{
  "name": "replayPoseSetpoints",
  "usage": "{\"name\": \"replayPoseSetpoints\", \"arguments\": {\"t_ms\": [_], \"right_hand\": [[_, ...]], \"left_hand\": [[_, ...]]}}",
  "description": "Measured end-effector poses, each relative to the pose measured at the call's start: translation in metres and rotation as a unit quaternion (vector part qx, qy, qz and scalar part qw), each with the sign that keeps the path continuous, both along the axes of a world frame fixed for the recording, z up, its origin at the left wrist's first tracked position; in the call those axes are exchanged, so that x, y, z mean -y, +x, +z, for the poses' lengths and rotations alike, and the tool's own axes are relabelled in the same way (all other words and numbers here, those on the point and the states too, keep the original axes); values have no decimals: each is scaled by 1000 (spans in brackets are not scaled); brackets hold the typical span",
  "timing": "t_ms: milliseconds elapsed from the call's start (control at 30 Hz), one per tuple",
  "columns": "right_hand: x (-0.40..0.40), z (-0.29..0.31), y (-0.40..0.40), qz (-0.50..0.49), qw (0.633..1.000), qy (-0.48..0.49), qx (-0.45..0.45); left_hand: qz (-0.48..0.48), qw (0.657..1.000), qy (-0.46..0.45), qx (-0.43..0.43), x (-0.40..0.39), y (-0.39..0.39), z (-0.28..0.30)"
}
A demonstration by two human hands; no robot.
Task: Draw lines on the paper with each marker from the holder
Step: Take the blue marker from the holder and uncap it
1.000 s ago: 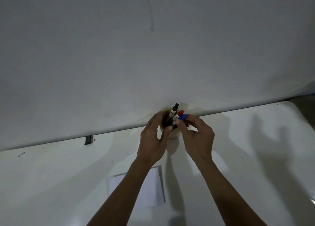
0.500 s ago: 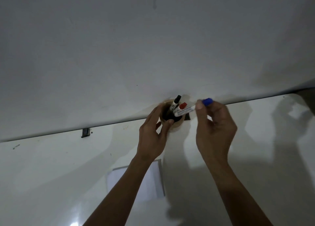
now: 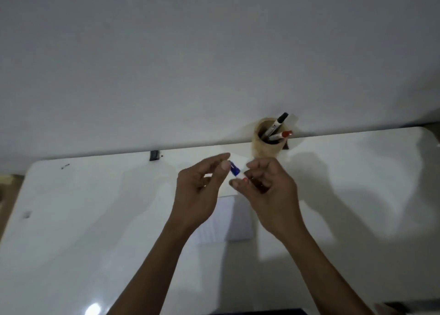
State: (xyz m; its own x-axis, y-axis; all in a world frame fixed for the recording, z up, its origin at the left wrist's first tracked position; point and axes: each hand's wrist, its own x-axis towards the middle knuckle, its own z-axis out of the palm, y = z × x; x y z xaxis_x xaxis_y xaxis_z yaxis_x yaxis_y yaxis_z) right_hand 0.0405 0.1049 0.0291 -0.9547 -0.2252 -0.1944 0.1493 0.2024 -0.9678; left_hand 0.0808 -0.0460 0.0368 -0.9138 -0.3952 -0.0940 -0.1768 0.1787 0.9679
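Lifted from holder (image 3: 267, 143): blue-capped marker (image 3: 235, 171).

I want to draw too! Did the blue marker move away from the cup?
Yes. The blue marker was in the holder a second ago; now the right hand holds it out, nearer the person, above the paper.

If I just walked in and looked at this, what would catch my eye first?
Two bare hands meet mid-table: the right hand holds a blue-capped marker, the left hand reaching for its cap. Behind them, by the wall, a round holder keeps a black marker and a red marker.
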Motion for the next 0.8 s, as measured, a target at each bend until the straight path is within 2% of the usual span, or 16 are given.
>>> {"name": "replayPoseSetpoints", "arguments": {"t_ms": [133,233,300,433,567,800], "right_hand": [[27,6,40,55,998,31,-8],[40,8,61,131,986,92,-38],[43,9,74,140,985,96,-44],[51,14,99,50,996,-68,38],[70,10,124,-49,960,-221,166],[101,-6,144,-23,969,-178,171]], "left_hand": [[35,999,23,9,30,51,6],[95,992,82,8,55,84,4],[114,987,114,7,72,105,3],[54,995,83,31,95,145,-3],[13,996,72,54,103,169,-9],[5,992,94,86,111,172,-18]]}}
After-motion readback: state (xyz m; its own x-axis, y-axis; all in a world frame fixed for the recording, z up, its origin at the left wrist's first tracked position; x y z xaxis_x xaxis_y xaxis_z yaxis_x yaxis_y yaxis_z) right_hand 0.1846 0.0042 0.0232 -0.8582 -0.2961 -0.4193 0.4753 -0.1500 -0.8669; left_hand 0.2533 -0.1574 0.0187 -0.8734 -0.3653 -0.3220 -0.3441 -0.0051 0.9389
